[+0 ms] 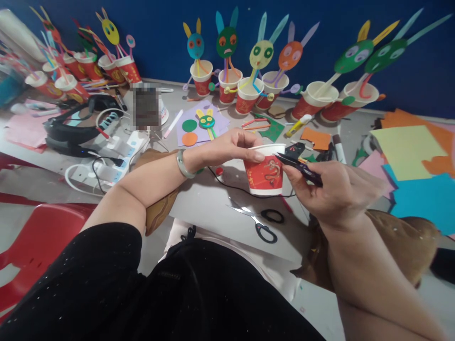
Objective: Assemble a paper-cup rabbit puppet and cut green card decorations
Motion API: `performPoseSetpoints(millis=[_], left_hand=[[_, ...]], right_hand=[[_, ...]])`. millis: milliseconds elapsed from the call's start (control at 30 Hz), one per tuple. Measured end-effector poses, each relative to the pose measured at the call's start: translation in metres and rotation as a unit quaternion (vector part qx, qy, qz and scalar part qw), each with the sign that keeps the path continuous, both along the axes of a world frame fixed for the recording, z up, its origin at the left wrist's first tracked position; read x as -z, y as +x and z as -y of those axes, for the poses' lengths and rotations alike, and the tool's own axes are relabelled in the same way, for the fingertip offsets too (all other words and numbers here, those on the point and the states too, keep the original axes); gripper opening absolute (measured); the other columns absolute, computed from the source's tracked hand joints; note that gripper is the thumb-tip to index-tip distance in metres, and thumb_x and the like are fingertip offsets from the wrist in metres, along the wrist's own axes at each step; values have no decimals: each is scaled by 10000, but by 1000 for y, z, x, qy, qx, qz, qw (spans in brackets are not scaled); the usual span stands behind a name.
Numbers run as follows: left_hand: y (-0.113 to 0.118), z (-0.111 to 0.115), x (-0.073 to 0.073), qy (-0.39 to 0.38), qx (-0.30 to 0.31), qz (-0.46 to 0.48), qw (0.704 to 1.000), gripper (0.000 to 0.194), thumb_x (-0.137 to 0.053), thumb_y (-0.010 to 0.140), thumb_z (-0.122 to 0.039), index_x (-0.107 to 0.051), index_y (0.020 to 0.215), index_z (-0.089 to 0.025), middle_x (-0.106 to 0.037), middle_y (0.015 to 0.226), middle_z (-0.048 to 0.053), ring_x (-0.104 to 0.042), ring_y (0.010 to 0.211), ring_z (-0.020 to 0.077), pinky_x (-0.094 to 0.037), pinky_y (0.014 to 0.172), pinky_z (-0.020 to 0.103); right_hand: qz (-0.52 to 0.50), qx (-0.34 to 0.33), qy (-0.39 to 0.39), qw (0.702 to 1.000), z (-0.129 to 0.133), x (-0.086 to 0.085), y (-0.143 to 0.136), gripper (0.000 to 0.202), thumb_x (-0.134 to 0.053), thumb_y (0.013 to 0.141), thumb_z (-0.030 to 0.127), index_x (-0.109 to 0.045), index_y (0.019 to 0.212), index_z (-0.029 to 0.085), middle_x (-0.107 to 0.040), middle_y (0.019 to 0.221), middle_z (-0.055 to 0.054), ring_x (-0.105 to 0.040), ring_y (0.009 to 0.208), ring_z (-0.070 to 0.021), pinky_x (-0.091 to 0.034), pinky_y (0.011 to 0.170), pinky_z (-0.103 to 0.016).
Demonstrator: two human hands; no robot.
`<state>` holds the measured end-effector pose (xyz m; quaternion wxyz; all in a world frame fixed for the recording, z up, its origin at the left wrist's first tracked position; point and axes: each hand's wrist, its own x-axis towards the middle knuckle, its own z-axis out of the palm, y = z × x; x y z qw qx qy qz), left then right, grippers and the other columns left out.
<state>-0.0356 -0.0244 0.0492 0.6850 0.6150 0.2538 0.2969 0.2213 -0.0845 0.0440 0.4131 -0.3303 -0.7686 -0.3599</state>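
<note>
My left hand [236, 147] grips the rim of a red paper cup [261, 175] with a white rim and a gold pattern, thumb on the outside. My right hand [327, 189] is closed round a dark tool [302, 169], whose tip touches the cup's right side just below the rim. The tool's handle is mostly hidden by my fingers. Silver scissors with black handles [266, 233] lie spread on the table [209, 208] below the cup. Behind my left hand, a small green face with yellow ears [207, 121] rests on purple paper [183, 130].
Cups with paper rabbit-eared figures stand along the back, such as one red cup [249, 102]. Coloured sheets [408, 147] lie at the right. A power strip [124, 163] with cables and a black headset [67, 132] are at the left, above a red chair [46, 237].
</note>
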Motion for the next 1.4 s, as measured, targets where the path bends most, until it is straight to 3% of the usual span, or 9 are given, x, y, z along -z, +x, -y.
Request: performPoseSetpoints(millis=[267,400,600,900,1033,1133,1233,1400], left_hand=[[-2,-1,-4,9,48,-30,998,518,-986,704,-625,-752,733,-165,-704,713,17,-647,694,121,-518,650,263],[-4,0,-9,17,60,-54,997,472,-987,694,-600,-791,757,-174,-734,710,41,-667,677,146,-532,622,283],[-6,0,-14,25,74,-77,994,476,-990,661,-602,-780,699,-177,-707,632,43,-694,671,171,-550,604,285],[-7,-3,-12,19,105,-87,991,451,-999,658,-581,-804,744,-184,-734,663,59,-723,712,197,-567,618,304],[-8,-3,-12,40,62,-101,992,442,-1033,615,-535,-803,734,-177,-723,645,63,-735,712,217,-569,612,317],[-8,-2,-14,26,86,-102,991,469,-1039,584,-560,-808,716,-174,-731,643,70,-722,685,216,-570,607,323],[-7,-2,-15,6,135,-94,986,479,-1021,597,-594,-818,727,-180,-751,668,78,-723,704,216,-571,617,319],[-8,-5,-11,12,139,-93,986,466,-1028,585,-585,-818,723,-192,-729,633,57,-720,708,213,-569,630,314]], right_hand=[[15,-24,-23,999,1,-1,1,362,-744,1030,458,-580,798,234,-644,581,38,-474,485,-109,-305,489,-250],[30,-27,-40,998,2,1,6,415,-724,1031,527,-622,756,232,-662,582,7,-535,487,-121,-331,487,-273],[31,-91,-58,994,3,-6,4,378,-800,999,454,-610,770,220,-631,562,37,-506,473,-96,-337,493,-252],[38,-88,-139,986,7,-5,5,563,-621,1077,647,-661,712,220,-603,515,8,-498,479,-113,-316,509,-267],[52,-120,-117,984,8,-10,3,456,-697,1075,522,-653,741,214,-630,537,23,-541,495,-104,-321,505,-264],[48,-159,-104,981,9,-17,-2,382,-781,1038,406,-624,751,209,-617,532,40,-519,493,-92,-297,485,-267],[60,-153,-104,981,10,-20,-4,413,-770,1048,415,-624,720,211,-605,522,40,-497,483,-85,-278,471,-275],[56,-154,-98,982,11,-16,-3,469,-731,1067,468,-631,683,218,-610,520,39,-519,488,-87,-332,491,-263]])
